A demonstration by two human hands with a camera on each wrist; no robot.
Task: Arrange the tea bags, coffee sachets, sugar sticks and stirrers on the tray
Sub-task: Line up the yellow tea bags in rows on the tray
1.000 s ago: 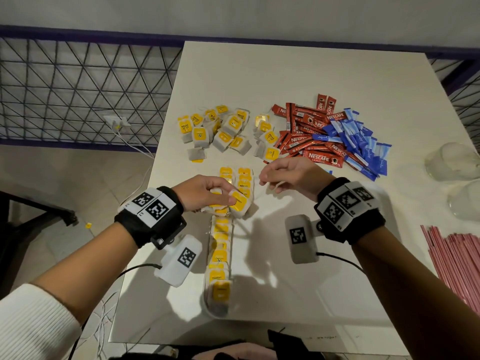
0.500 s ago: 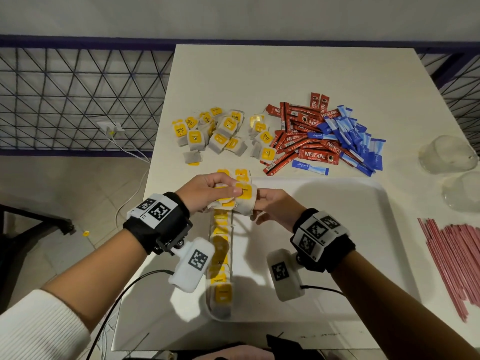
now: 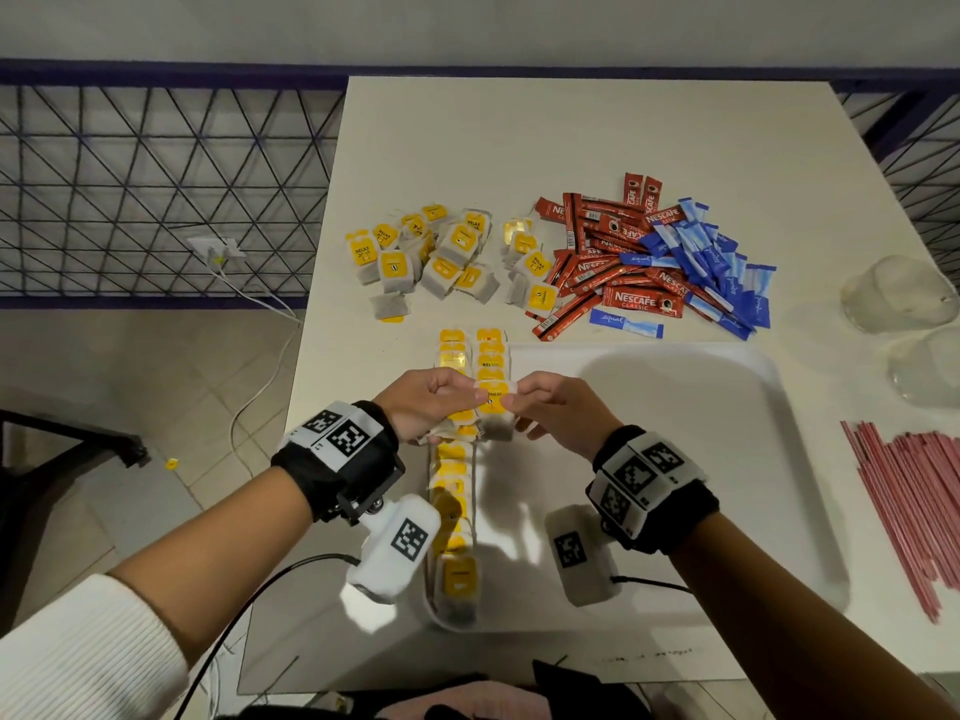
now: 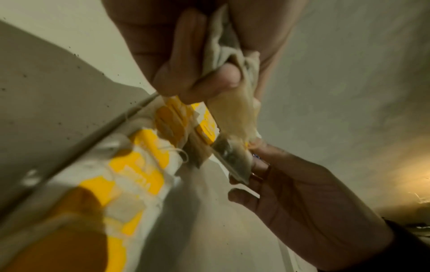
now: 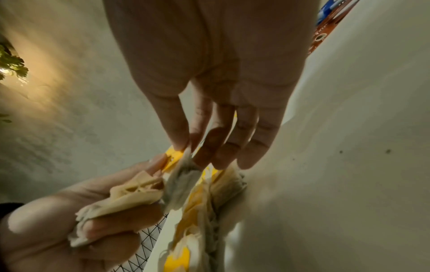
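Over the left edge of the white tray (image 3: 675, 459), my left hand (image 3: 457, 402) grips a small bunch of tea bags (image 4: 221, 46) in curled fingers. My right hand (image 3: 519, 402) pinches one yellow-tagged tea bag (image 3: 492, 426) at that bunch, thumb against fingertips (image 5: 181, 145). Two rows of tea bags (image 3: 452, 485) lie along the tray's left side, partly hidden by my hands. Loose tea bags (image 3: 441, 257), red coffee sachets (image 3: 613, 272) and blue sugar sticks (image 3: 722, 262) lie on the table beyond the tray. Pink stirrers (image 3: 914, 491) lie to the right.
Two clear glasses (image 3: 893, 298) stand at the table's right edge (image 3: 935, 252). A metal mesh railing (image 3: 156, 189) runs left of the table, with a wall socket and cable (image 3: 218, 252) below it.
My right hand has come back from near the loose pile to the left hand and now pinches a tea bag there. The left hand stays over the rows.
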